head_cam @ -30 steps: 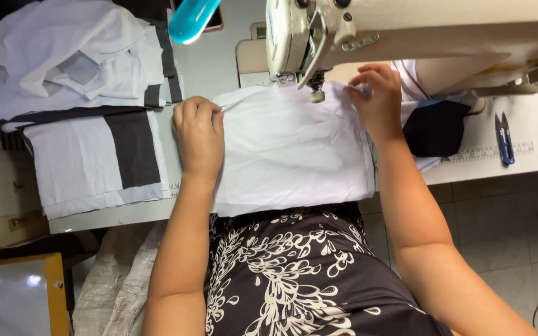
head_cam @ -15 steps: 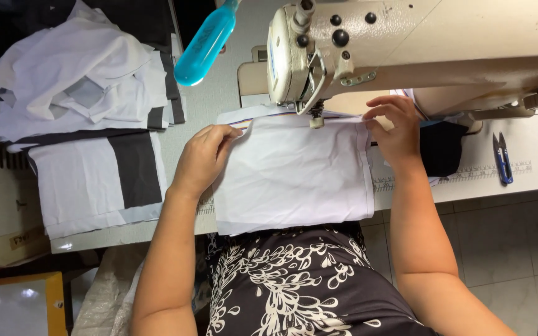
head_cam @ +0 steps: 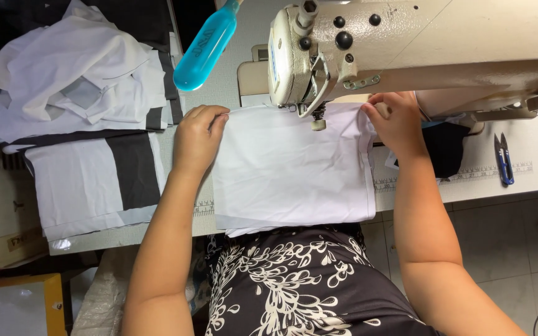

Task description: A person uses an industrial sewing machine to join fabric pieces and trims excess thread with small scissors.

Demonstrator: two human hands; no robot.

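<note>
One flat rectangular piece of white woven cloth (head_cam: 291,168), spread on the pale sewing table (head_cam: 481,177) and hanging over its near edge, its far edge beneath the presser foot. One cream-coloured industrial sewing machine (head_cam: 418,46), just beyond both sets of fingertips. One translucent turquoise plastic bottle (head_cam: 205,48), tilted, beyond the left fingers. One pair of blue-handled thread snips (head_cam: 503,158), well to the right of the right fingers. One heap of crumpled white and black garment pieces (head_cam: 76,74) and one flat white panel with a black band (head_cam: 94,180), both well to the left of the left fingers.

Two hands. Left hand (head_cam: 195,138): palm down on the far left corner of the cloth, fingers together and curled, tips pressing the edge, forearm straight back toward the body. Right hand (head_cam: 396,121): at the far right corner under the machine arm, fingers bent and pinched on the cloth edge, wrist slightly flexed, forearm angled down and right.
</note>
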